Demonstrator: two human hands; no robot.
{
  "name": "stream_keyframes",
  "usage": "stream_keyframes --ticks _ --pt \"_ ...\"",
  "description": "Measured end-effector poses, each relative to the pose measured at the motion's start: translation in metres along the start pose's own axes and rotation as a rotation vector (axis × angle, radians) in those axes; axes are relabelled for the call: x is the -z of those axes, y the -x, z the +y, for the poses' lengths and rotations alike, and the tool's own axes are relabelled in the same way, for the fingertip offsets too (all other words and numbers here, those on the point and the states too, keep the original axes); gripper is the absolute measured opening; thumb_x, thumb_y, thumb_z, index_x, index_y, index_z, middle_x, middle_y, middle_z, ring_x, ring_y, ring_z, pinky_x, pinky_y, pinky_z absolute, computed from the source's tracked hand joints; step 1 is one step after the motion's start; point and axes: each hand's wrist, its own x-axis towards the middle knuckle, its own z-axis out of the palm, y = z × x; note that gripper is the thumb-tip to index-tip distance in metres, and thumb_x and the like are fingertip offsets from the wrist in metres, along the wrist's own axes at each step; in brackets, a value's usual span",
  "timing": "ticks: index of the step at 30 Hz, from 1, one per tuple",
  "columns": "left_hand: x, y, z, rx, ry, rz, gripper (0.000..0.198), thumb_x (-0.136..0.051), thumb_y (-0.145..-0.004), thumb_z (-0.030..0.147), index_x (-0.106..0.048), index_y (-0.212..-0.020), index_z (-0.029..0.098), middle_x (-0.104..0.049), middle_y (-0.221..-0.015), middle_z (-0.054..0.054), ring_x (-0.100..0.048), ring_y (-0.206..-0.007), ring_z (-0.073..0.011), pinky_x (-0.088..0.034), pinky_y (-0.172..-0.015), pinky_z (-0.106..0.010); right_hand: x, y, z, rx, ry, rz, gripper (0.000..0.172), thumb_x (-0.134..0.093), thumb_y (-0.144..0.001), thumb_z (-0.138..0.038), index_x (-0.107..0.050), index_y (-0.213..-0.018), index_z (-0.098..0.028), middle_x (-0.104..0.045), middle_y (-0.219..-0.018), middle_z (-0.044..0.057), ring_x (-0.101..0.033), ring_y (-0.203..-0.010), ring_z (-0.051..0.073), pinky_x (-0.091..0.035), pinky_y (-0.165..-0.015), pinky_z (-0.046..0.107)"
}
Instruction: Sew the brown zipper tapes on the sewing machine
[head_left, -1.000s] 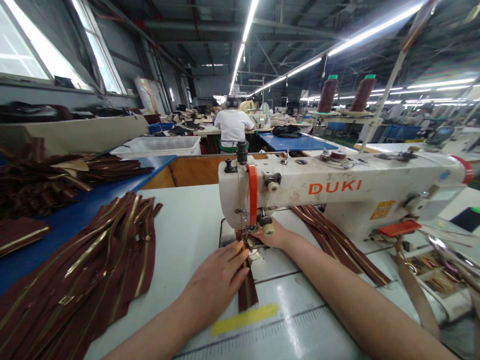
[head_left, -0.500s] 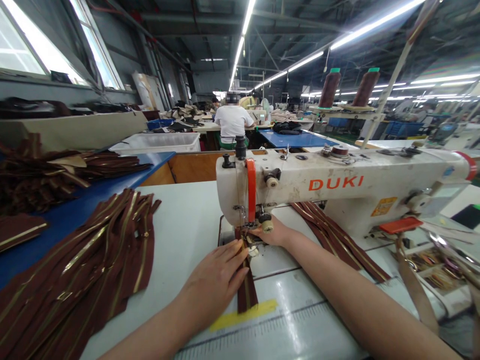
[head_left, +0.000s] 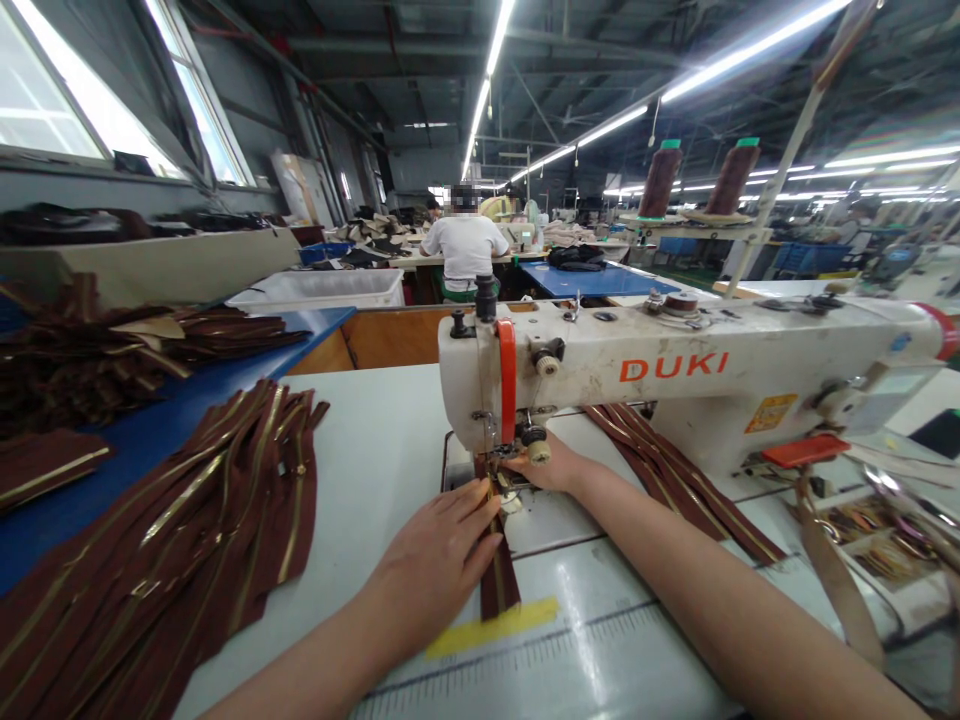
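Observation:
A brown zipper strip [head_left: 498,585] with a gold-coloured line runs lengthwise under the needle area of the white sewing machine [head_left: 592,355]. My left hand [head_left: 442,535] lies over the strip in front of the presser foot, fingers stretched out and resting flat on it. Behind the needle, on the right side, my right hand [head_left: 555,467] reaches in to the strip. Its fingertips are partly hidden by the machine head, so their grip does not show. The strip's near end lies by a yellow tape mark [head_left: 491,628] on the table.
A pile of brown zipper strips [head_left: 217,510] covers the table's left. More strips [head_left: 682,485] lie under the machine arm. At right stands a tray [head_left: 885,550] of small items, with scissors [head_left: 911,505]. Thread cones [head_left: 660,180] stand behind. A co-worker [head_left: 465,245] sits ahead, back turned.
The view has shifted very slightly. Both hands stay in nearly the same place at the strip, and no other clear movement shows.

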Motion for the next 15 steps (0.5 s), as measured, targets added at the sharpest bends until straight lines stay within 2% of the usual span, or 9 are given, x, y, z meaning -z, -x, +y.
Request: stream_keyframes --ticks 9,13,15 --pt "0.002 0.001 0.000 0.019 -0.005 -0.055 0.035 -0.043 -0.094 0.031 -0.060 -0.120 0.014 -0.060 -0.126 -0.012 -0.055 -0.118 -0.0253 -0.046 -0.099 -0.044 0.001 0.001 -0.004 0.010 0.068 -0.015 0.013 -0.063 -0.078 -0.027 -0.070 -0.083 -0.018 -0.072 -0.089 0.002 -0.064 -0.087 0.019 -0.050 -0.085 0.030" --pt "0.003 0.001 0.001 0.033 -0.018 -0.059 0.034 -0.045 -0.094 0.029 -0.059 -0.120 0.015 -0.060 -0.128 -0.011 -0.054 -0.118 -0.0240 -0.045 -0.099 -0.042 0.005 0.000 -0.014 0.011 0.149 -0.023 0.006 -0.062 -0.077 -0.016 -0.069 -0.078 -0.018 -0.072 -0.085 0.000 -0.064 -0.083 0.017 -0.049 -0.081 0.027" --pt "0.004 0.004 0.005 0.042 -0.030 -0.056 0.036 -0.045 -0.093 0.030 -0.057 -0.123 0.014 -0.058 -0.129 -0.012 -0.054 -0.119 -0.0240 -0.046 -0.099 -0.041 0.010 0.005 -0.019 -0.002 0.215 -0.004 0.009 -0.063 -0.075 -0.010 -0.068 -0.073 -0.018 -0.071 -0.082 0.001 -0.063 -0.080 0.018 -0.049 -0.078 0.026"
